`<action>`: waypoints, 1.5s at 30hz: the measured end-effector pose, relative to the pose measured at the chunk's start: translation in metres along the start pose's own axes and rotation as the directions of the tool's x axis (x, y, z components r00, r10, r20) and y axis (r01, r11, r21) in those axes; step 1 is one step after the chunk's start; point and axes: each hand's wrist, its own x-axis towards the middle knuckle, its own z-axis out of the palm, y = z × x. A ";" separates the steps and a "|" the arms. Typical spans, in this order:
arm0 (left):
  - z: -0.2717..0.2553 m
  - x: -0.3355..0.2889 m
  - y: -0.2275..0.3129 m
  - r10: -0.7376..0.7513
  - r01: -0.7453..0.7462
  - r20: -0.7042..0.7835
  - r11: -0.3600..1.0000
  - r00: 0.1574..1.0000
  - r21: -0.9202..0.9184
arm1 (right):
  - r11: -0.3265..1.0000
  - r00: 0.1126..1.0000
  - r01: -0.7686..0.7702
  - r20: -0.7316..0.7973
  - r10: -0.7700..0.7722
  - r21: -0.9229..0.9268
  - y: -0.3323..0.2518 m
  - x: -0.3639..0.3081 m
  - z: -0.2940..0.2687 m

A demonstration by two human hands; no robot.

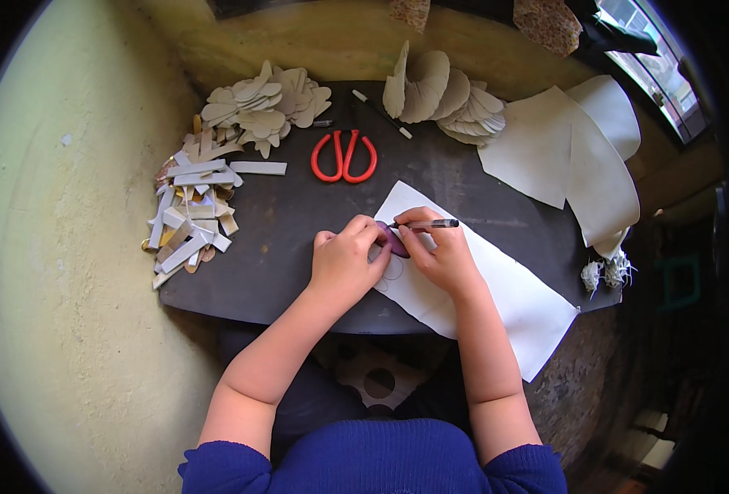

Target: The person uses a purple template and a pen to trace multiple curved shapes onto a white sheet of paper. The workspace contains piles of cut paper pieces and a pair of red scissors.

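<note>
fingers of the left hand press a purple oval template onto white sheet; right hand grips a pen.

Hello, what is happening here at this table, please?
A person sits at a dark table. The left hand presses a small purple template flat on a white sheet, and the right hand holds a pen at the template's edge. Traced outlines show on the sheet below it. Red scissors lie farther back, with piles of cut shapes and strips on the left.
</note>
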 end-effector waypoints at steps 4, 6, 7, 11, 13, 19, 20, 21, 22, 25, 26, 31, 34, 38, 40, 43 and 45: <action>0.000 0.000 0.000 0.004 -0.004 0.003 1.000 1.000 0.001 | 0.999 0.999 -0.038 0.015 0.038 -0.007 -0.003 0.000 -0.001; -0.002 0.000 0.001 0.003 -0.003 0.011 1.000 1.000 -0.002 | 0.999 0.998 -0.051 0.024 0.051 -0.017 -0.003 0.000 -0.002; -0.002 0.000 0.001 0.002 -0.002 0.015 1.000 1.000 -0.003 | 0.998 0.998 -0.051 0.024 0.052 -0.022 -0.002 0.000 -0.003; 0.000 0.000 0.000 0.005 -0.005 0.009 1.000 1.000 -0.012 | 1.000 1.000 -0.020 -0.006 0.020 0.011 0.001 0.000 -0.001; 0.000 0.000 0.000 0.001 -0.001 0.012 1.000 1.000 -0.006 | 1.000 1.000 -0.011 -0.012 0.011 0.010 0.000 0.000 0.000; -0.001 0.000 0.000 -0.005 0.005 0.023 1.000 1.000 -0.011 | 1.000 1.000 -0.004 -0.011 0.004 -0.001 0.001 0.000 -0.001; -0.001 0.000 0.000 -0.007 0.007 0.027 1.000 1.000 -0.012 | 1.000 1.000 0.006 -0.019 -0.006 0.000 0.002 -0.001 -0.002; -0.002 0.000 0.001 -0.009 0.010 0.031 1.000 0.999 -0.012 | 1.000 1.000 0.004 -0.021 -0.003 0.006 0.002 -0.001 -0.001; -0.002 0.000 0.001 -0.012 0.012 0.036 1.000 0.999 -0.013 | 1.000 1.000 0.001 -0.023 -0.001 0.012 0.002 -0.001 -0.001; -0.002 0.000 0.001 -0.009 0.010 0.031 1.000 0.999 -0.019 | 1.000 1.000 0.008 -0.029 -0.007 0.026 0.003 -0.001 0.001; -0.002 0.000 0.000 -0.009 0.010 0.029 1.000 1.000 -0.020 | 0.999 0.999 0.012 -0.031 -0.011 0.030 0.004 -0.001 0.001; -0.002 0.000 0.000 -0.003 0.004 0.022 1.000 1.000 -0.022 | 0.999 0.999 0.027 -0.037 -0.027 0.022 0.003 -0.001 0.001; -0.002 0.000 0.000 -0.008 0.008 0.028 1.000 1.000 -0.018 | 1.000 0.999 0.018 -0.039 -0.017 0.021 0.002 -0.001 0.000; -0.002 0.000 0.000 -0.002 0.003 0.026 1.000 1.000 -0.019 | 0.999 0.998 0.035 -0.049 -0.034 0.027 0.004 -0.001 0.001; -0.002 0.000 0.001 -0.005 0.005 0.028 1.000 1.000 -0.013 | 0.999 0.999 0.024 -0.048 -0.022 0.039 0.003 -0.001 0.001; -0.003 0.000 0.002 -0.009 0.009 0.033 1.000 0.999 -0.011 | 0.999 0.999 0.014 -0.045 -0.013 0.035 0.003 -0.001 0.001; -0.003 0.000 0.002 -0.010 0.010 0.033 1.000 0.999 -0.013 | 1.000 0.999 0.007 -0.044 -0.007 0.022 0.002 -0.001 0.000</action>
